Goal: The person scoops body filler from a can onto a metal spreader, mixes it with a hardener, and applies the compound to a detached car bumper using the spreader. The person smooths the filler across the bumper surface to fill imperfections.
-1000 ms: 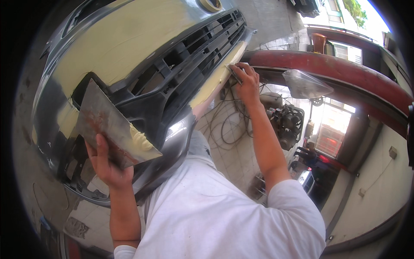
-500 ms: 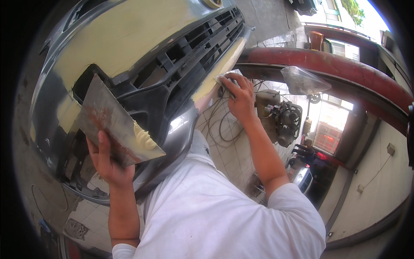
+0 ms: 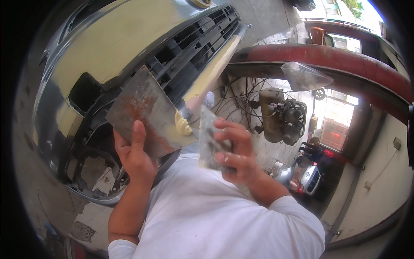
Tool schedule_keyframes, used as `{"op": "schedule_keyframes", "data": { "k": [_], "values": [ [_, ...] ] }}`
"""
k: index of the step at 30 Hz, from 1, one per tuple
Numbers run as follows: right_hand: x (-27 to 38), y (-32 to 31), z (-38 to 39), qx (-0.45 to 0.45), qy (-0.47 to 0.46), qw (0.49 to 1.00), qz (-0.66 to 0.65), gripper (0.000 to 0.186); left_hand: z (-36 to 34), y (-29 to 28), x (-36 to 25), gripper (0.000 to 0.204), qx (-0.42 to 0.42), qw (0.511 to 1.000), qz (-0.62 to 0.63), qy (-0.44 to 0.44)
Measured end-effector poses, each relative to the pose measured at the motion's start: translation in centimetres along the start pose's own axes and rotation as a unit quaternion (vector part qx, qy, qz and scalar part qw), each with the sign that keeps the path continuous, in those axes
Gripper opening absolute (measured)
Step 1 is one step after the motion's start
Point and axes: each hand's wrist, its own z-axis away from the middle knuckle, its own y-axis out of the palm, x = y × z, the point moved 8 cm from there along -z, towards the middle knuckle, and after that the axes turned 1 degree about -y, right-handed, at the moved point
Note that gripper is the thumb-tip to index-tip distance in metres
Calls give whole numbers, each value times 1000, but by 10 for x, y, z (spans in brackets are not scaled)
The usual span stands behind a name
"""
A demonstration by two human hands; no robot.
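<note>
My left hand [image 3: 137, 151] grips a flat, square putty board [image 3: 142, 110] by its lower edge, thumb laid across its smeared grey and reddish face. A dollop of pale yellow filler [image 3: 183, 124] clings to the board's right corner. Just right of that corner, my right hand [image 3: 238, 151] holds a thin grey filler spreader [image 3: 208, 140] between thumb and fingers, its face stained dark. Beyond both hands leans a car bumper [image 3: 177, 56] with a slatted black grille. Smoothed yellow filler [image 3: 213, 71] coats its lower strip, and more covers the large panel [image 3: 116, 39] above.
A red curved beam [image 3: 319, 54] spans the right side, with a clear plastic bag [image 3: 304, 77] hanging from it. Below stands an air compressor [image 3: 282, 114] with hoses trailing on the tiled floor. A silver car [image 3: 308, 177] and a person [image 3: 313, 149] are farther back.
My right hand has pulled the spreader away from the bumper's lower strip, back toward the board. The left hand has carried the board rightward, closer to the spreader.
</note>
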Motion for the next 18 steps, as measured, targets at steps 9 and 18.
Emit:
{"op": "schedule_keyframes", "data": {
  "k": [9,18],
  "values": [
    [-110,-21,12,117,75,945,297,58,17,29,4,45,85,996,6,29],
    [-286,-95,-17,-36,170,904,390,62,11,-23,-27,51,18,999,31,40]
  ]
}}
